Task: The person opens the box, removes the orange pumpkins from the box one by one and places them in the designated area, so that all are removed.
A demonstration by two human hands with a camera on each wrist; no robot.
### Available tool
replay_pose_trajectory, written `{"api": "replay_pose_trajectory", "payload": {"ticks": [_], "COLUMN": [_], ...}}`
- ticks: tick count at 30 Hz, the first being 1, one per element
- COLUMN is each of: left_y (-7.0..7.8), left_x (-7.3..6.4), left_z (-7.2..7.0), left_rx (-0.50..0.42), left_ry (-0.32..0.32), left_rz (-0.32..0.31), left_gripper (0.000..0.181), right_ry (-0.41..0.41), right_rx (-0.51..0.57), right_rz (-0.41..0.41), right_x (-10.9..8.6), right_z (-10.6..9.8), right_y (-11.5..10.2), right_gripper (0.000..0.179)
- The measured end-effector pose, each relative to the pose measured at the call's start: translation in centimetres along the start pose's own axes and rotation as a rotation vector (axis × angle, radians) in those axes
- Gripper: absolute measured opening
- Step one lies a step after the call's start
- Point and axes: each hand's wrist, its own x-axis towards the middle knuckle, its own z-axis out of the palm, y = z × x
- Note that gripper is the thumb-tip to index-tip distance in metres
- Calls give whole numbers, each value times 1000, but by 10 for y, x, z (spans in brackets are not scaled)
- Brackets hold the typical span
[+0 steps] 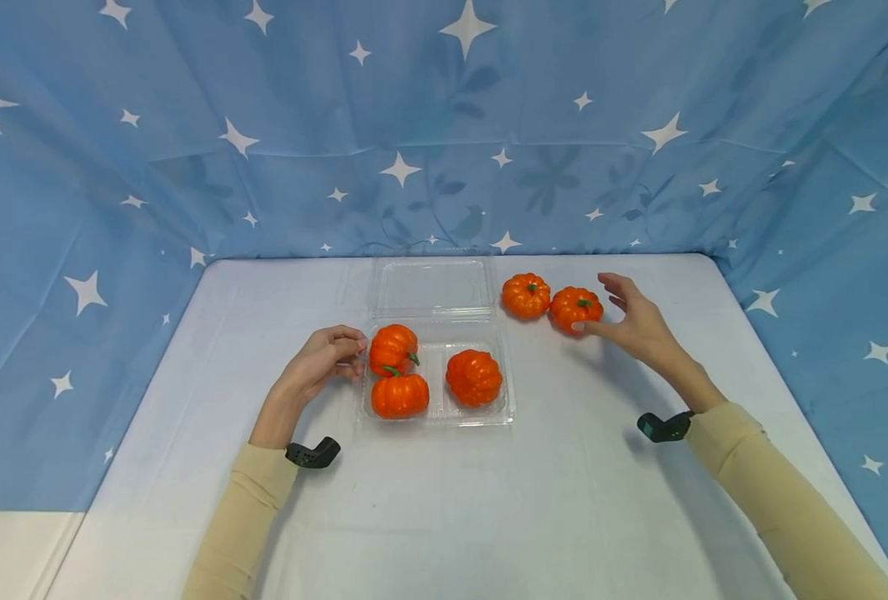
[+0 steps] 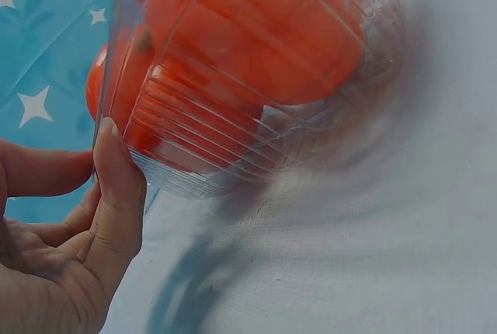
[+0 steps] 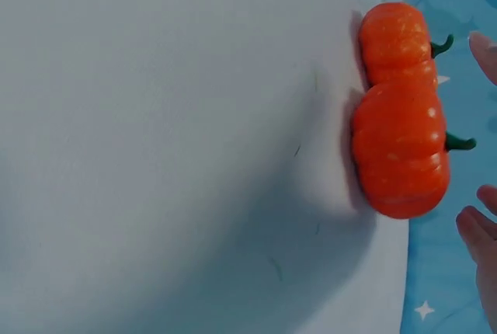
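Observation:
A clear plastic clamshell box lies with its lid folded back. Inside are three small orange pumpkins: two at the left, an upper one and a lower one, and one at the right. My left hand pinches the box's left rim between thumb and finger, which the left wrist view shows close up. Beyond the box's right side, my right hand hovers with thumb and fingers spread around a pumpkin, gripping nothing. Touching that one is another pumpkin; both have green stems.
A white-covered table carries everything. Blue curtains with white stars hang along its back and sides. Each wrist wears a small black device, one at the left and one at the right.

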Motion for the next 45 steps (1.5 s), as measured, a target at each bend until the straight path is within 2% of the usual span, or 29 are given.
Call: {"api": "replay_pose_trajectory", "payload": {"ticks": [5, 13, 21, 27, 36, 45], "left_y": [1, 1, 2, 2, 0, 0], "left_x": [-1, -1, -1, 1, 3, 2], "left_z": [0, 1, 1, 1, 0, 1], "left_rx": [7, 4, 4, -3, 5, 2], "left_ry": [2, 0, 1, 8, 10, 14], "left_rz": [7, 0, 2, -3, -4, -9], "left_gripper": [29, 31, 31, 31, 27, 26], "right_ry": [20, 70, -19, -73, -188, -270], "right_rx": [12, 10, -54, -88, -44, -49], "right_rz": [-46, -178, -293, -341, -399, -460], "right_x": [-4, -15, -20, -20, -19, -15], "right_z": [0, 6, 20, 29, 45, 62], "right_y": [-13, -32, -45, -56, -63, -74], "right_gripper": [86, 72, 66, 64, 64, 55]}}
